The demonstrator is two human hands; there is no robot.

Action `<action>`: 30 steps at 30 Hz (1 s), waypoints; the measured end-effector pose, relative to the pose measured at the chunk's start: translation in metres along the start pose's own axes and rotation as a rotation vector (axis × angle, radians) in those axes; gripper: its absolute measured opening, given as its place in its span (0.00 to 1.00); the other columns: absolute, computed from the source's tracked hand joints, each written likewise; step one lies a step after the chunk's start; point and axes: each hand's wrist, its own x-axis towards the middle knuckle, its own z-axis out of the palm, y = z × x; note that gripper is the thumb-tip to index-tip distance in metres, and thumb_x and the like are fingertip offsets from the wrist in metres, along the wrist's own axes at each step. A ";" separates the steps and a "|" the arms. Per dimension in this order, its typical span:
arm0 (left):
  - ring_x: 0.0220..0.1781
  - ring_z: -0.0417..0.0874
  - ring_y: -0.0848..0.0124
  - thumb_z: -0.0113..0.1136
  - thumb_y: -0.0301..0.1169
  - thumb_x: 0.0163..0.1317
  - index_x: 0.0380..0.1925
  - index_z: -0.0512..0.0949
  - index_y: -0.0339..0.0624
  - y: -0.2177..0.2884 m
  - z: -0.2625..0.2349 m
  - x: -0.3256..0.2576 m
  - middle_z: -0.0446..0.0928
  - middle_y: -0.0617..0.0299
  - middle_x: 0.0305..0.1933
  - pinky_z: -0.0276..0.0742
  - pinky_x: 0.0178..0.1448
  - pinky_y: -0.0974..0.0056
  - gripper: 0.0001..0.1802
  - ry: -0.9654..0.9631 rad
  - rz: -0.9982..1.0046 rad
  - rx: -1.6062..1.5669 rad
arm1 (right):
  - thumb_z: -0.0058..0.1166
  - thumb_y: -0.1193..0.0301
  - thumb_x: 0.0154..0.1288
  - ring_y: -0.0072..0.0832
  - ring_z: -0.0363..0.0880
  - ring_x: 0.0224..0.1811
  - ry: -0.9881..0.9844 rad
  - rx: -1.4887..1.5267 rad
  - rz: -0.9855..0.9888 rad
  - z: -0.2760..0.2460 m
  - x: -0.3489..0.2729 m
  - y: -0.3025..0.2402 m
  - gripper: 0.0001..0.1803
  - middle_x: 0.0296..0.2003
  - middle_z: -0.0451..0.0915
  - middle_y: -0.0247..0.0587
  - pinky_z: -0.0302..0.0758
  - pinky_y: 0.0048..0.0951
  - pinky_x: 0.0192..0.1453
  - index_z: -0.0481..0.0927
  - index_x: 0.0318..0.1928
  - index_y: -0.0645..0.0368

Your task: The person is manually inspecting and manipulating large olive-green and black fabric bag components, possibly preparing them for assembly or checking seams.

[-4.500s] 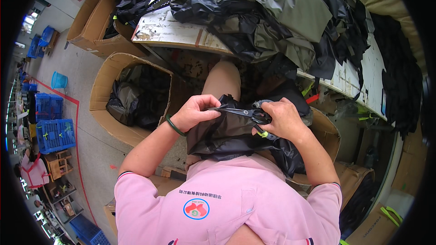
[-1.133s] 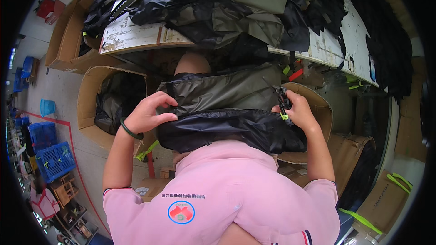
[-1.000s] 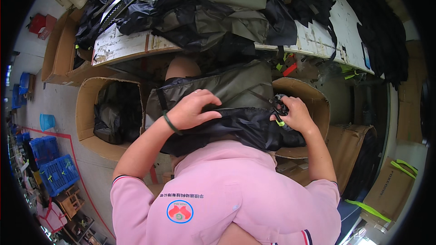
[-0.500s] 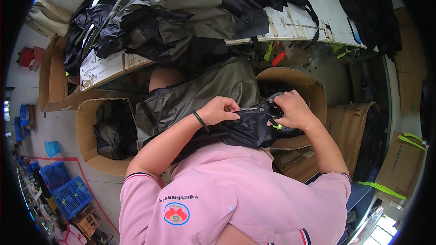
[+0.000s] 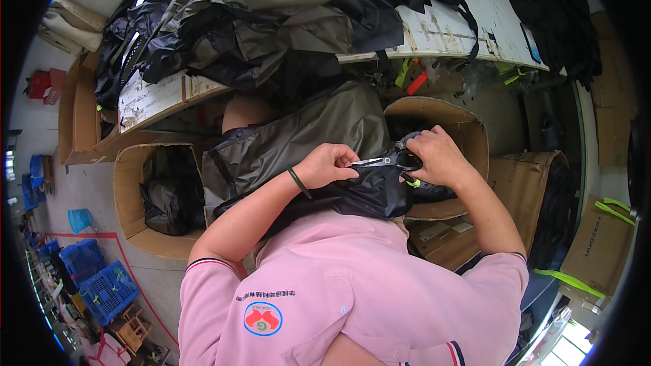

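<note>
In my right hand (image 5: 439, 156) is a pair of scissors (image 5: 384, 161) with black handles and metal blades. The blades point left and reach the fingertips of my left hand (image 5: 327, 165). That hand is closed in a pinch; what it grips is too small to make out. Beneath both hands a large olive and black fabric piece (image 5: 319, 125), with the look of a bag, lies across my lap. Its black part (image 5: 359, 193) hangs toward my body below the scissors. A bright yellow-green bit (image 5: 411, 181) shows under my right hand.
A worn white table (image 5: 434, 34) ahead carries heaped dark fabric (image 5: 271, 20). Open cardboard boxes stand at my left (image 5: 125, 193) and right (image 5: 475, 122), with dark fabric inside. Further right is another carton (image 5: 519, 186). Blue crates (image 5: 108, 291) sit on the floor at far left.
The scissors blades look a little more closed at my left fingertips. Both hands stay in nearly the same place, and the fabric on my lap has barely shifted.
</note>
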 end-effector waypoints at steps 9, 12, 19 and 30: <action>0.31 0.77 0.80 0.69 0.24 0.57 0.39 0.81 0.35 0.002 0.002 0.001 0.80 0.67 0.29 0.75 0.38 0.72 0.10 0.004 0.006 0.055 | 0.72 0.50 0.42 0.38 0.78 0.36 -0.014 0.010 0.001 0.002 0.001 0.000 0.25 0.25 0.79 0.40 0.68 0.38 0.45 0.76 0.28 0.56; 0.31 0.77 0.80 0.69 0.24 0.57 0.39 0.81 0.35 0.001 0.000 0.004 0.80 0.67 0.30 0.75 0.38 0.73 0.10 0.005 0.006 0.067 | 0.72 0.50 0.42 0.40 0.79 0.34 -0.027 -0.011 0.004 0.006 -0.001 0.005 0.25 0.24 0.79 0.41 0.69 0.38 0.44 0.76 0.27 0.56; 0.58 0.76 0.53 0.76 0.46 0.48 0.60 0.72 0.44 0.019 -0.012 -0.027 0.75 0.47 0.54 0.71 0.61 0.54 0.41 0.010 0.249 0.801 | 0.73 0.46 0.43 0.44 0.80 0.33 0.052 0.172 0.171 0.006 -0.007 0.008 0.29 0.24 0.79 0.42 0.73 0.41 0.41 0.76 0.27 0.58; 0.45 0.81 0.50 0.63 0.22 0.50 0.41 0.84 0.48 0.012 -0.131 -0.265 0.79 0.52 0.38 0.78 0.49 0.53 0.16 0.375 -0.300 1.087 | 0.75 0.57 0.51 0.38 0.79 0.28 0.676 0.700 0.161 -0.046 0.121 -0.005 0.28 0.26 0.80 0.46 0.75 0.34 0.35 0.71 0.35 0.64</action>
